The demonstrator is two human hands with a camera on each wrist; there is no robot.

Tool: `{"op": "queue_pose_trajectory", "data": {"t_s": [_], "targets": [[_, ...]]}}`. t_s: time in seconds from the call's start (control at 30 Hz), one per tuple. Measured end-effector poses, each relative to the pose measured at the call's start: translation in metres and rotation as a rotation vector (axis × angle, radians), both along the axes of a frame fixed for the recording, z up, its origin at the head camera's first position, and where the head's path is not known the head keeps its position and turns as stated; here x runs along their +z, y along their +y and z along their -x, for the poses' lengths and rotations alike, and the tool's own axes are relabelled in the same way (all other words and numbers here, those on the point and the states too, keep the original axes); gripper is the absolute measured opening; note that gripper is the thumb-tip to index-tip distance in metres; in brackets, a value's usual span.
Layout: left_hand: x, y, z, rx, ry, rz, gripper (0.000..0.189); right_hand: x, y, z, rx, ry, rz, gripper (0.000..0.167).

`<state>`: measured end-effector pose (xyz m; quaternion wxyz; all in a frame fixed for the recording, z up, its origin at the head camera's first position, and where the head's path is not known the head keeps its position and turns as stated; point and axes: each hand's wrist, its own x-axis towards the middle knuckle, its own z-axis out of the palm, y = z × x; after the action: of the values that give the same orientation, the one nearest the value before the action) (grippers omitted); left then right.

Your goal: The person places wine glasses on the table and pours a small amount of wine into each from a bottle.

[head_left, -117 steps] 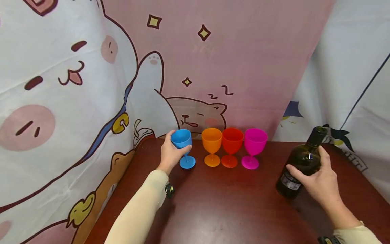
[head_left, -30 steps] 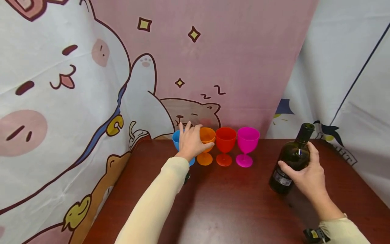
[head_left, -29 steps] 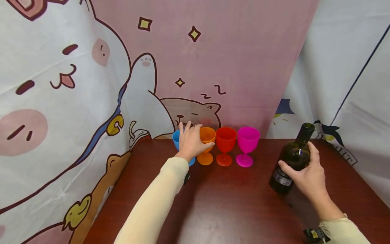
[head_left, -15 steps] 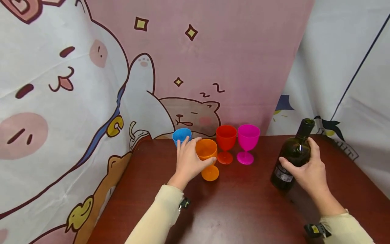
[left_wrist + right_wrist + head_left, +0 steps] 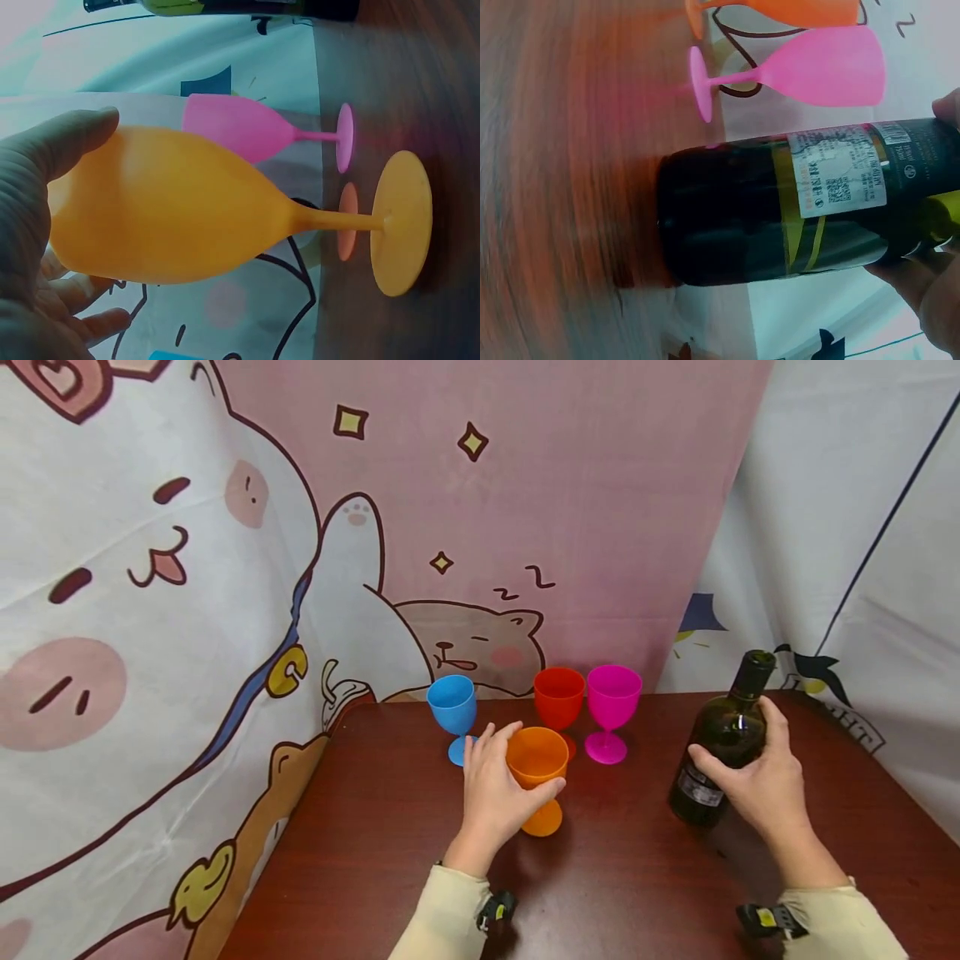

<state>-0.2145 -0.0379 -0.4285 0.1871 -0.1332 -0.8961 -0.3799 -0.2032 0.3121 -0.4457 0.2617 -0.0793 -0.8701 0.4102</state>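
An orange plastic goblet is held by the bowl in my left hand, thumb on the near side and fingers behind. In the left wrist view the goblet fills the middle, its foot close to the tabletop; whether it touches, I cannot tell. My right hand grips a dark green wine bottle round its upper body. The bottle leans slightly right in the head view, its neck uncapped. A white label with a printed code shows on the bottle in the right wrist view.
Behind the orange goblet stand a blue goblet, a red goblet and a magenta goblet. The reddish-brown table meets a cartoon-printed cloth at the back and left.
My left hand has left the blue goblet, taken hold of the orange one, and brought it forward and to the right out of the row. The right hand keeps holding the bottle.
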Motion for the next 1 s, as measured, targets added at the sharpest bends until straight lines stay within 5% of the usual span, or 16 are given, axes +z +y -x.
{"op": "queue_pose_trajectory", "data": {"t_s": [0.33,0.6,0.77,1.0], "targets": [[-0.016,-0.001,-0.006,0.050,-0.036,-0.032,0.091,-0.001,-0.006,0.000,0.012,0.008,0.071,0.123],[-0.022,0.000,-0.007,0.036,-0.059,-0.106,0.089,0.000,-0.014,-0.003,-0.030,0.032,0.084,0.116],[-0.025,0.002,-0.006,0.038,-0.059,-0.119,0.088,0.005,-0.023,-0.005,0.046,0.124,-0.101,0.118],[-0.025,0.001,-0.004,0.045,-0.066,-0.126,0.087,0.024,-0.036,0.004,0.249,0.277,-0.540,0.110]]}}
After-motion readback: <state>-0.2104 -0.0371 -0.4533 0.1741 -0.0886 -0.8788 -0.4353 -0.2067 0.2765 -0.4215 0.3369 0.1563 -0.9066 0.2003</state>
